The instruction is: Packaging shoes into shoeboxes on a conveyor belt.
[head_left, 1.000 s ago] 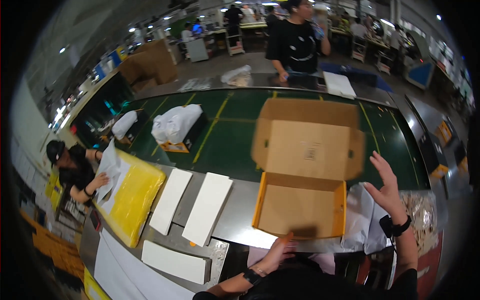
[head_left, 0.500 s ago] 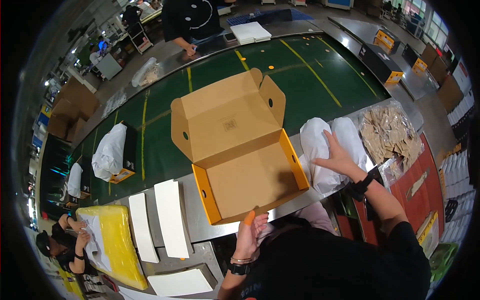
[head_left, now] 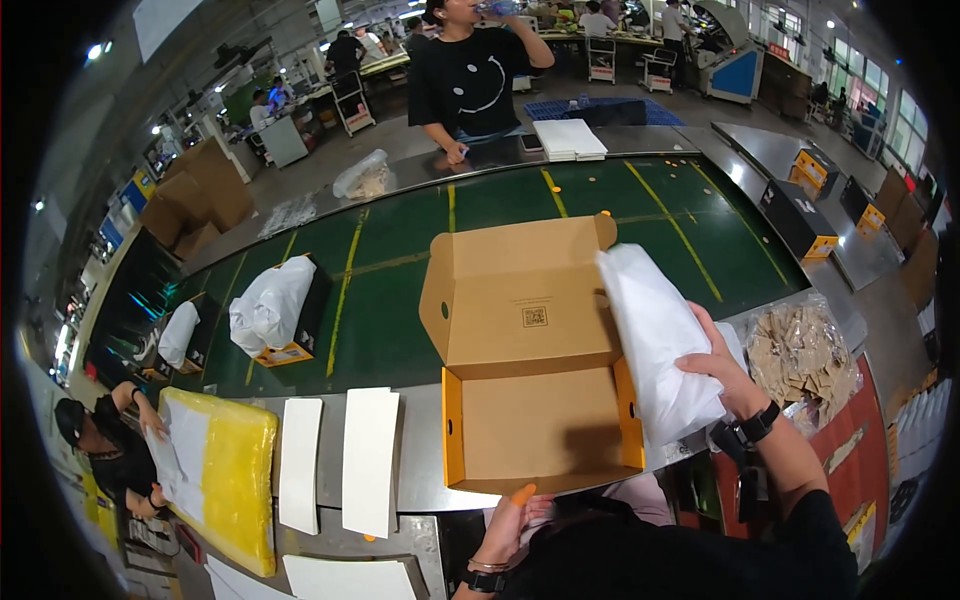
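Observation:
A cardboard box (head_left: 530, 420), brown inside with orange side walls, stands before me with its hinged lid raised at the back. My left hand (head_left: 513, 525) grips its front wall, an orange cover on the thumb. Just right of the box, my right hand (head_left: 722, 370) is closed on a long bundle wrapped in white paper (head_left: 655, 345), held up and tilted, its far end overlapping the lid's right side. What is inside the wrapping is hidden. Part of a second white bundle (head_left: 735, 345) shows behind my right hand.
A plastic bag of brown paper pieces (head_left: 800, 355) lies at the right. White card stacks (head_left: 370, 460) and a yellow-wrapped pack (head_left: 235, 480) are at the left. Wrapped bundles in boxes (head_left: 275, 310) sit on the green belt (head_left: 400, 270). Across it stands a person (head_left: 475, 85), drinking.
My right hand has taken hold of the nearer white bundle and raised it beside the box. My left hand stays at the box's front wall. The view has tilted up.

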Action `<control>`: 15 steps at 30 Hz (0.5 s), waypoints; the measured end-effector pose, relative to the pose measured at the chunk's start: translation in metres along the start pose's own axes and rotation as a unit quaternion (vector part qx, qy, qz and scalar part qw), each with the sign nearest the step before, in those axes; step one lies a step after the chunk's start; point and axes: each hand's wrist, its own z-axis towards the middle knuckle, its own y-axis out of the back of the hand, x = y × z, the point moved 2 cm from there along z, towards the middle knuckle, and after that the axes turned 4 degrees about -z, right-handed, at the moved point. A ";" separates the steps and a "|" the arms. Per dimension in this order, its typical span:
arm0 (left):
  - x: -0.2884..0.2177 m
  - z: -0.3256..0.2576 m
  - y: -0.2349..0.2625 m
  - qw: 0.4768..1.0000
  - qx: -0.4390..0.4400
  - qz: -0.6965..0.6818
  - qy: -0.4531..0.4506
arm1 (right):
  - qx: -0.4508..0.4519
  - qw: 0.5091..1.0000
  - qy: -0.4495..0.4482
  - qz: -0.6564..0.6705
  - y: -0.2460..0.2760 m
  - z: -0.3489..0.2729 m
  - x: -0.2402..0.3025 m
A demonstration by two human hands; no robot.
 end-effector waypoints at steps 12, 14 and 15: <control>0.010 -0.002 -0.002 0.996 0.040 0.076 -0.025 | 0.643 0.632 -0.170 -0.399 -0.120 0.075 -0.120; 0.020 -0.003 -0.003 0.990 0.076 0.093 -0.077 | 0.667 0.576 -0.111 -0.460 -0.130 0.093 -0.126; 0.018 0.004 0.001 0.993 0.088 0.070 -0.036 | 0.678 0.519 -0.049 -0.518 -0.139 0.098 -0.119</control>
